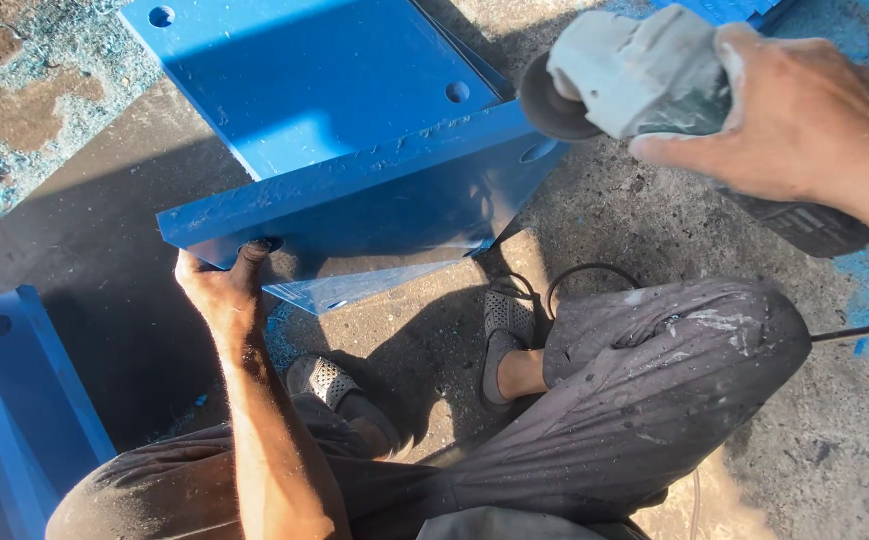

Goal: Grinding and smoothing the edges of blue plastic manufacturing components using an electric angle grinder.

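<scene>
Blue steel bracket (354, 190) runs from centre-left up toward upper right; the left hand (222, 285) grips its lower-left corner, while the right hand (794, 120), clenched around an angle grinder (634, 75), holds the disc just beside its right end.

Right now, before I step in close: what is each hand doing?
Left hand: closed on the lower edge of the blue steel bracket.
Right hand: closed around the angle grinder, its disc beside the bracket's corner.
</scene>
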